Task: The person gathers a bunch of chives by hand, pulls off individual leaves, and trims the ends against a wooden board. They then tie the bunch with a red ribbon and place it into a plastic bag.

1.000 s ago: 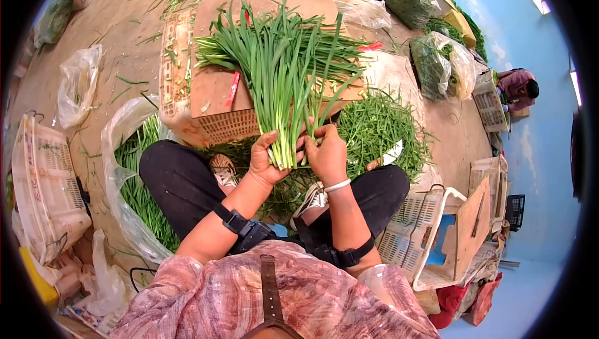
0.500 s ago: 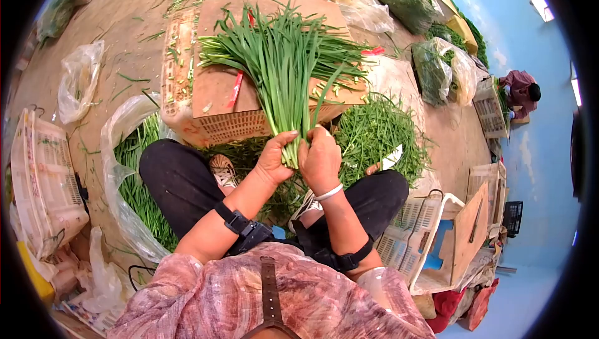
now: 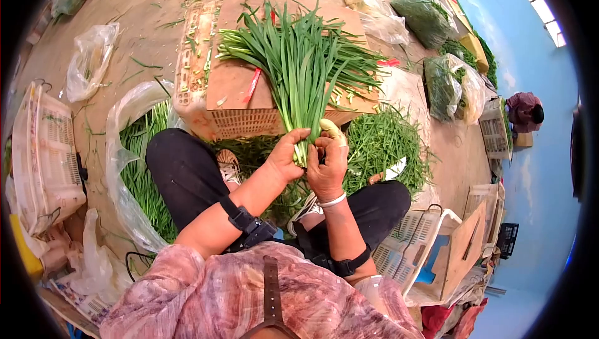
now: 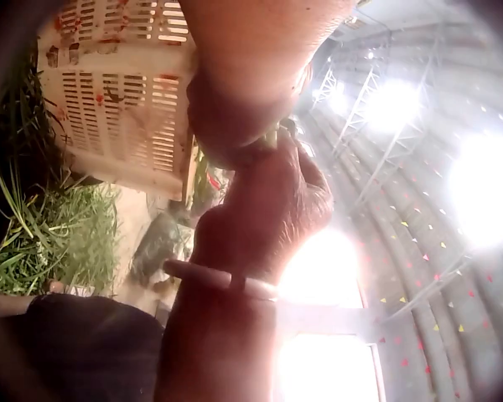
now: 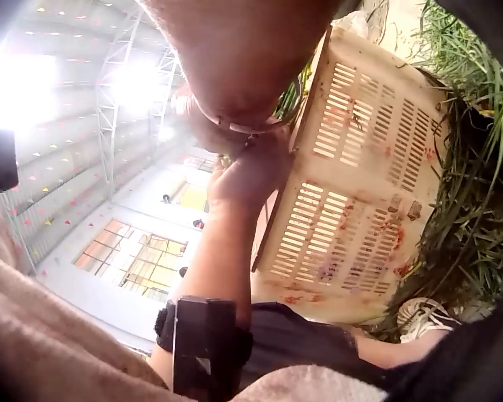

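Observation:
A bundle of long green stalks (image 3: pixel 301 89) fans away from the person, its pale cut ends toward the body. The left hand (image 3: pixel 286 157) grips the bundle near those ends, thumb across the top. Against the bundle's right side the right hand (image 3: pixel 329 167) has its fingers curled on the stalks, a pale yellow-green piece (image 3: pixel 333 130) at its fingertips. In the left wrist view the right hand (image 4: pixel 264 205) meets the left hand (image 4: pixel 239 113); the bundle is mostly hidden there. The right wrist view shows the left hand (image 5: pixel 251 176) beneath the right wrist.
More stalks lie across a board (image 3: pixel 237 92) on an upturned crate (image 3: pixel 243 124). Loose greens (image 3: pixel 384 145) and a knife (image 3: pixel 395 169) are by the right knee. A plastic bag of greens (image 3: pixel 115 145) stands at the left. Another person (image 3: pixel 525 112) sits far right.
The head view has turned, so the scene sits farther right. The right hand's fingers have shifted at the bundle's side, and a pale piece now shows above them. The left hand keeps its grip.

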Demonstrator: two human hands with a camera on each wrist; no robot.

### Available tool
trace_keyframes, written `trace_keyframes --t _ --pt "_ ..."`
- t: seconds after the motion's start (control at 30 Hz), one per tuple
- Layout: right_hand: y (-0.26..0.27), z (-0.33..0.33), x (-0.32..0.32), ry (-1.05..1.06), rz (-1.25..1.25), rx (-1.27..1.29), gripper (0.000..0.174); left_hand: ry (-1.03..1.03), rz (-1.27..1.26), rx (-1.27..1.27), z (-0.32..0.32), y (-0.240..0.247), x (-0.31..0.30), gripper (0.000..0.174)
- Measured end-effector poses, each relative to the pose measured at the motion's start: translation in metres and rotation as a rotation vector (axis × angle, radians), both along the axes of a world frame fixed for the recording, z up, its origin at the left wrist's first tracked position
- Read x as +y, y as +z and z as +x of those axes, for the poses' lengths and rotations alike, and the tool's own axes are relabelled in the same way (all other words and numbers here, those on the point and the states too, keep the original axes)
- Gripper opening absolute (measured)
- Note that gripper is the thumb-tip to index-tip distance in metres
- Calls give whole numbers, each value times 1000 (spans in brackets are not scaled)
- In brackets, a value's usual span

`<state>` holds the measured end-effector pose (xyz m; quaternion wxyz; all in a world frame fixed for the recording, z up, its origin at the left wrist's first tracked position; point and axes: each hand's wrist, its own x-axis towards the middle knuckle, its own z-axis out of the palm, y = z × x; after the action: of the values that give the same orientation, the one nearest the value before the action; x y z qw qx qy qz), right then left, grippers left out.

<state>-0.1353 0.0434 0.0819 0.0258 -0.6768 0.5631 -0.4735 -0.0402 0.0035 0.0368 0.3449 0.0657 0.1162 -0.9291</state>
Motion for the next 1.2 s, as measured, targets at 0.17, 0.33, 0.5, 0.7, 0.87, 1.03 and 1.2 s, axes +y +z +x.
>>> trace_keyframes --t 0.17,0.33,0.5,0.7,0.87,1.03,1.2 --pt "24 7 12 79 45 84 18 -39 -49 -13 4 -9 -6 24" --pt "67 -18 36 341 585 -1008 9 -40 -88 -26 10 -14 -9 26" --pt "65 -119 17 -33 50 -1634 31 -92 -168 -327 26 -6 -9 23" --pt "-2 -65 10 31 849 -1002 55 187 -1032 -1602 19 27 -3 25" --pt "-45 16 -15 321 808 -1451 36 -34 -1546 -2188 32 38 0 28" --pt "-56 31 -23 200 444 -1883 31 -228 -1866 -2344 52 34 7 35" --pt "-25 -3 -37 -114 462 -2130 28 117 -2290 -2533 66 59 4 35"
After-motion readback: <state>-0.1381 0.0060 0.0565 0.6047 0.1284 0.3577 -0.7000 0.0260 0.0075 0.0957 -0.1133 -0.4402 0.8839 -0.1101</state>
